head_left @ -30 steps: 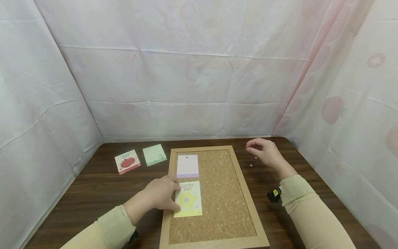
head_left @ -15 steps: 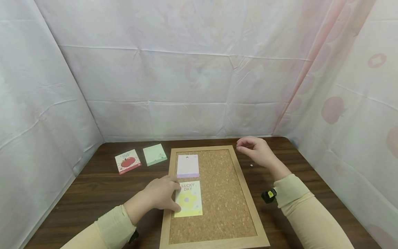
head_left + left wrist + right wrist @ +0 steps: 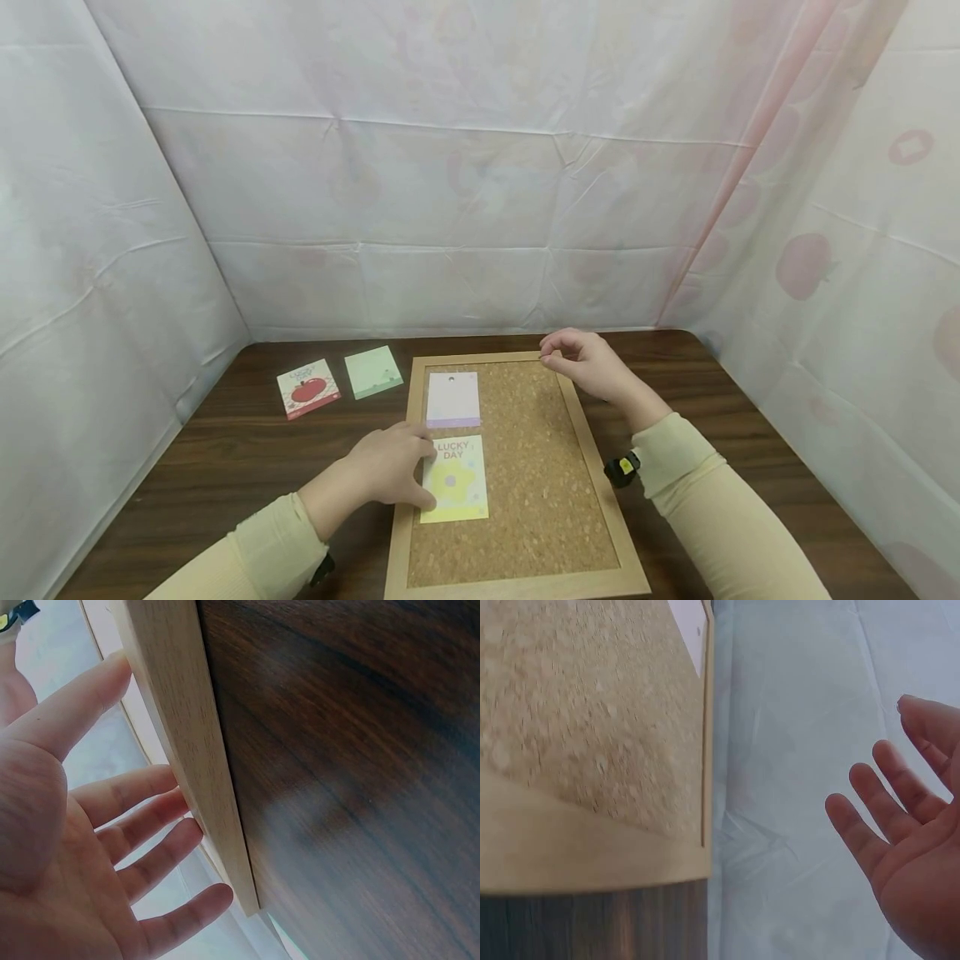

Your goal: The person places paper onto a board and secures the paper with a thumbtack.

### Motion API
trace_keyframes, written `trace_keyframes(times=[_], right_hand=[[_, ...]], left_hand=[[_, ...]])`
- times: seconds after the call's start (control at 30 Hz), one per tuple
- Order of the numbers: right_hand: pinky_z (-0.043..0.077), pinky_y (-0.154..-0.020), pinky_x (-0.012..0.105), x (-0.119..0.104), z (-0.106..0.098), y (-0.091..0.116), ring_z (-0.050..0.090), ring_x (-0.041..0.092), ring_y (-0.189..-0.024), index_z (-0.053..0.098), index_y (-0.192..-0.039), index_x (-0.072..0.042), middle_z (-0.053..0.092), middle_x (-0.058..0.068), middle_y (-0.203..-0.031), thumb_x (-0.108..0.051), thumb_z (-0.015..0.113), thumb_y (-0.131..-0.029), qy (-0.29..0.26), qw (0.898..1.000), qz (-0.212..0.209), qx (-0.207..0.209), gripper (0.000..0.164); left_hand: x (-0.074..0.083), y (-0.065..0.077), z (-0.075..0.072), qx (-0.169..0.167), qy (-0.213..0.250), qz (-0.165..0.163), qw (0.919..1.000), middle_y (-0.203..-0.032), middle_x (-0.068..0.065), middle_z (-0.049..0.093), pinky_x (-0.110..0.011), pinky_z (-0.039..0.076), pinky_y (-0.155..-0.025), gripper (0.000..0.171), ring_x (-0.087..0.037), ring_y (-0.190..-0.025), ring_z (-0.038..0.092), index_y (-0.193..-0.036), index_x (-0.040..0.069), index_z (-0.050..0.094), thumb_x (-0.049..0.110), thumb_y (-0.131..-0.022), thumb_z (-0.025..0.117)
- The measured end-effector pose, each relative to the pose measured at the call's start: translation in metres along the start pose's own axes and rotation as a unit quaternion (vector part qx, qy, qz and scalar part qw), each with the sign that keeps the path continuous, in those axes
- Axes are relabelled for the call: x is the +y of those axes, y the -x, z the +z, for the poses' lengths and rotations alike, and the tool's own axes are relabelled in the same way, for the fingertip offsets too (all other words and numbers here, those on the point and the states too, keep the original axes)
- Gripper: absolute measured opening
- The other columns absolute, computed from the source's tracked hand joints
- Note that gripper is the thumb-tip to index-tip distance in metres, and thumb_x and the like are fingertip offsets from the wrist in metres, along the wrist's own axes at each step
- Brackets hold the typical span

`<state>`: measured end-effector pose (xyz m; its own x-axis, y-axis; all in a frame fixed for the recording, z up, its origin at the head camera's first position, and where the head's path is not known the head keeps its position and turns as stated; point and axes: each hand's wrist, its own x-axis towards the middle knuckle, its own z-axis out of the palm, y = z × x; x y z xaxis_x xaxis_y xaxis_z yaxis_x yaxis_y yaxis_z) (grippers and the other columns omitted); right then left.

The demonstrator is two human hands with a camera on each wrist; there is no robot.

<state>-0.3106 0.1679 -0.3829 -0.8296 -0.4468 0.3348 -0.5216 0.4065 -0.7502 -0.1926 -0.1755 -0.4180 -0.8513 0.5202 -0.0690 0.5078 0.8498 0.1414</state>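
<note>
My left hand (image 3: 386, 467) rests at the cork board's left edge, thumb and fingertips on the yellow "LUCKY DAY" card (image 3: 453, 492). In the left wrist view its fingers lie spread along the wooden frame (image 3: 176, 712). Above that card, a white card with a purple bottom strip (image 3: 453, 402) lies on the cork board (image 3: 540, 483), a small dark thumbtack (image 3: 452, 379) near its top. Over the board's far right corner, my right hand (image 3: 592, 371) pinches a tiny thumbtack between thumb and forefinger; it is mostly hidden by the fingertips. The right wrist view shows the other fingers (image 3: 866, 787) loosely bent.
To the left of the board, a red apple card (image 3: 308, 390) and a pale green card (image 3: 373, 372) lie on the dark wooden table (image 3: 225, 483). White patterned cloth (image 3: 450, 208) hangs behind the table and on both sides.
My right hand has moved left from the table over the board's far right corner, still pinching the thumbtack. The left hand and the cards have stayed in place.
</note>
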Motion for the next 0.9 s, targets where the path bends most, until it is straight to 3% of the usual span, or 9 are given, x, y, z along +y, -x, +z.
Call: trace_keyframes(times=[0.33,0.43,0.57,0.9], right_hand=[[0.044,-0.103,0.055,-0.01,0.024,-0.013,0.053,0.026,-0.128,0.067,-0.105,-0.012,0.064,0.004,-0.124,-0.021,0.064,-0.102,-0.004,0.998,0.022,-0.064,0.01],[0.045,-0.101,0.054,-0.012,0.03,-0.016,0.052,0.026,-0.129,0.065,-0.11,-0.009,0.061,0.01,-0.13,-0.022,0.059,-0.105,-0.005,0.996,0.034,-0.085,0.015],[0.046,-0.093,0.047,-0.013,0.04,-0.021,0.054,0.025,-0.118,0.064,-0.113,-0.006,0.06,0.013,-0.131,-0.023,0.056,-0.106,-0.003,0.994,0.044,-0.105,0.02],[0.044,-0.075,0.039,-0.023,0.062,-0.027,0.05,0.022,-0.092,0.061,-0.11,-0.009,0.055,0.007,-0.124,-0.022,0.051,-0.107,0.009,0.987,0.064,-0.147,0.016]], left_hand=[[0.0,0.001,0.0,-0.001,0.004,0.001,1.0,-0.131,-0.006,0.062,-0.05,0.056,-0.083,0.058,-0.033,-0.127,0.055,-0.112,0.014,0.076,0.051,-0.069,0.088],[0.0,0.001,0.0,-0.002,0.006,0.0,1.0,-0.132,-0.007,0.062,-0.05,0.056,-0.084,0.058,-0.033,-0.128,0.054,-0.112,0.014,0.076,0.051,-0.069,0.088],[0.0,0.0,0.0,-0.002,0.006,-0.001,1.0,-0.132,-0.007,0.062,-0.05,0.056,-0.084,0.057,-0.033,-0.128,0.054,-0.112,0.014,0.076,0.051,-0.069,0.088],[-0.001,0.0,0.0,-0.003,0.012,0.0,0.9999,-0.131,-0.006,0.062,-0.053,0.055,-0.085,0.058,-0.033,-0.127,0.055,-0.112,0.014,0.076,0.051,-0.069,0.088]])
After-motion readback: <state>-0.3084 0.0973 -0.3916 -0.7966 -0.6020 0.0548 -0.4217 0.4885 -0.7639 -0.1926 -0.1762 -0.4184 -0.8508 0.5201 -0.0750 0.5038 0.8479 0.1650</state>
